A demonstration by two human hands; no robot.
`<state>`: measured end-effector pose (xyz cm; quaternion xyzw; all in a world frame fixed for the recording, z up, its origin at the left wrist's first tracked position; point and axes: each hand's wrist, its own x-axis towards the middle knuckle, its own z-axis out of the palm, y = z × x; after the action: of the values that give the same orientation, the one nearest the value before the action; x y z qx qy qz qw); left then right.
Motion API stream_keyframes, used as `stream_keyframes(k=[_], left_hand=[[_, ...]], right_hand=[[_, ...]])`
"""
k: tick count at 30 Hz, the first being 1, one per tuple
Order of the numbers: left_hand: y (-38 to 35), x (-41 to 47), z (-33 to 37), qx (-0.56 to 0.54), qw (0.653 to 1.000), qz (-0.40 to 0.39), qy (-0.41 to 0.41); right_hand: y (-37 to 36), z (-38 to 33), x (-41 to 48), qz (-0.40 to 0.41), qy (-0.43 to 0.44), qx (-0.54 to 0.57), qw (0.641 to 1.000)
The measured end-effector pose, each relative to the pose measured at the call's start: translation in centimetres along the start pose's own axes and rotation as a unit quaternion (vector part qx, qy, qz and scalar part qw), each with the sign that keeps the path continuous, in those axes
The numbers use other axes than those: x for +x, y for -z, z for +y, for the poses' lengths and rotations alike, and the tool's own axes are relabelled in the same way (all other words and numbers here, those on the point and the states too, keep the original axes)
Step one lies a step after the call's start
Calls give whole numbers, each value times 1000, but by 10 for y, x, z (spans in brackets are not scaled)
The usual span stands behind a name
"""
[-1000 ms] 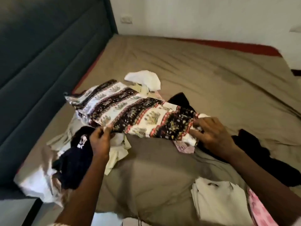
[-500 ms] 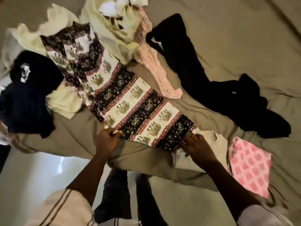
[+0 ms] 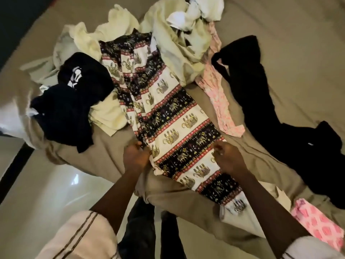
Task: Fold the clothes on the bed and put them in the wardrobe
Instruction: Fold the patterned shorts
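Observation:
A long elephant-print garment (image 3: pixel 168 116) in black, white and red lies stretched lengthwise across the tan bed (image 3: pixel 298 34), its lower end reaching the bed's near edge. My left hand (image 3: pixel 135 157) pinches its left edge with curled fingers. My right hand (image 3: pixel 226 157) grips its right edge about level with the left. The wardrobe is out of view.
Cream clothes (image 3: pixel 173 34) and a white item (image 3: pixel 196 12) are heaped at the far end. Dark navy clothes (image 3: pixel 74 101) lie left, a pink strip (image 3: pixel 218 98) and a black garment (image 3: pixel 280 113) right. A folded pink-checked piece (image 3: pixel 321 223) sits near right. Pale floor (image 3: pixel 46 193) below.
The garment went from held up to laid flat along the bed. Both hands moved up its sides from the hem, so more cloth now lies below them. My view tilted downward.

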<state>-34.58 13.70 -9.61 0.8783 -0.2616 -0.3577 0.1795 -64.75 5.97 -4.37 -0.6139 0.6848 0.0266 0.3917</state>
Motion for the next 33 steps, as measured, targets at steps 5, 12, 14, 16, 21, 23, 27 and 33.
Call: stream_keyframes(k=[5, 12, 14, 16, 21, 23, 27, 33], left_hand=[[6, 47, 22, 69, 994, 48, -63], [-3, 87, 29, 44, 999, 16, -3], [-6, 97, 30, 42, 999, 5, -1], [-7, 98, 32, 11, 1000, -6, -1], [-3, 93, 26, -94, 991, 66, 66], [-4, 88, 23, -48, 994, 100, 15], [-17, 95, 29, 29, 997, 68, -15], [-24, 113, 46, -38, 988, 82, 122]], right_hand=[[-8, -75, 80, 51, -8, 80, 995], [-33, -117, 161, 105, -44, 50, 992], [-36, -131, 173, 104, -56, 45, 992], [-38, -131, 182, 86, -76, 49, 992], [-42, -126, 193, 74, -91, 63, 991], [-41, -126, 193, 76, -86, 89, 989], [-45, -124, 195, 60, -74, 111, 989], [-49, -125, 201, 24, -84, 149, 985]])
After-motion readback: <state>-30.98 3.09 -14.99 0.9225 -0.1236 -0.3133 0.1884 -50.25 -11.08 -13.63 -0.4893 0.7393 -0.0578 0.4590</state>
